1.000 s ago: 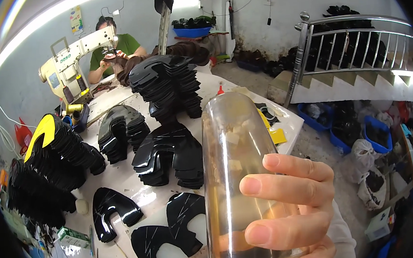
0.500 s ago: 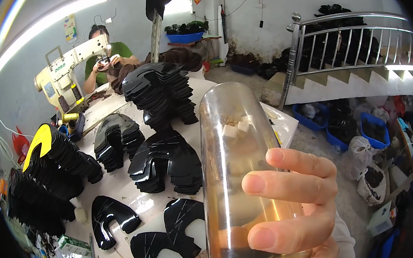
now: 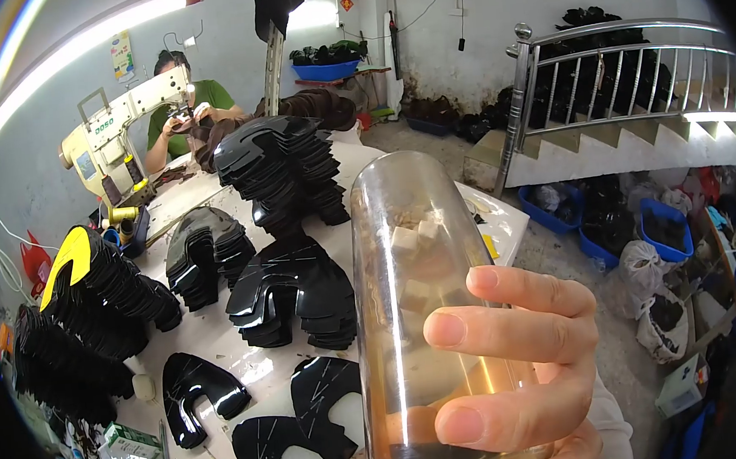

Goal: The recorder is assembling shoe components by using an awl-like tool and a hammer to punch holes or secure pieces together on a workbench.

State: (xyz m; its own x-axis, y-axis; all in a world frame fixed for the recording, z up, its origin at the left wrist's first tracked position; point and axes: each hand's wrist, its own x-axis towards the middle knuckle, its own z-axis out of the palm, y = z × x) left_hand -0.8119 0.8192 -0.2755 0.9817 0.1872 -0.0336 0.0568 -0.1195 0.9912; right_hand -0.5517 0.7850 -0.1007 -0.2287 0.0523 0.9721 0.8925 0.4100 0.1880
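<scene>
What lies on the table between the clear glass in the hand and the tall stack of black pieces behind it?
In the head view, a lower fanned pile of black cut pieces lies on the white table, between the glass and the tall stack.

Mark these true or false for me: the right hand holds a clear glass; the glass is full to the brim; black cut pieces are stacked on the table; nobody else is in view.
1. The right hand holds a clear glass. True.
2. The glass is full to the brim. False: only a little yellowish liquid sits at its bottom.
3. Black cut pieces are stacked on the table. True.
4. Nobody else is in view. False: a person sits at a sewing machine.
</scene>
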